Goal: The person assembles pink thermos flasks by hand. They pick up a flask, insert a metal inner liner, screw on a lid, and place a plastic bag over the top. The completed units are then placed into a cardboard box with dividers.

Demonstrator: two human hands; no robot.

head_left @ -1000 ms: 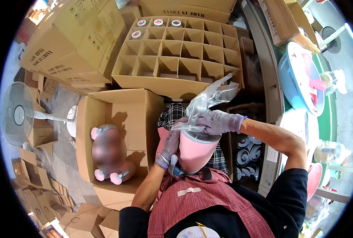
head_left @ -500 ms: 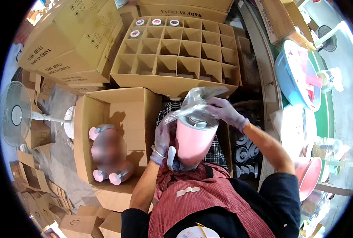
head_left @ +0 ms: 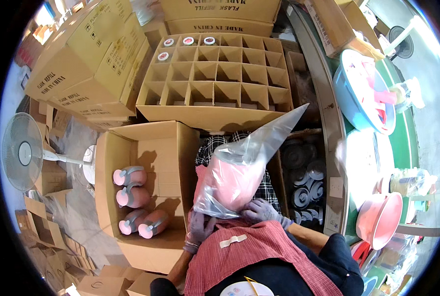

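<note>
On my lap a large pink vacuum flask [head_left: 234, 183] with a grey top stands tilted, covered by a clear plastic bag [head_left: 274, 132]. The bag's closed corner points up to the far right, and its mouth hangs around the flask's lower part. Gloved in pale purple, my left hand [head_left: 200, 228] is closed on the bag's lower left edge. My right hand [head_left: 262, 212], gloved too, has its fingers curled on the lower right edge of the bag. The flask's handle and base are hidden or blurred by the plastic.
Left of my lap an open carton [head_left: 163, 143] holds several pink flasks [head_left: 133, 196] with grey handles. Ahead stands a divided carton [head_left: 210, 114] with several capped items at its back left. Dark grey lids [head_left: 301, 197] fill a box at right, beside a bench with a blue basin [head_left: 351, 93].
The plastic bag has come down over the pink flask. Both hands have moved from the flask's top down to the bag's lower edge, towards my body.
</note>
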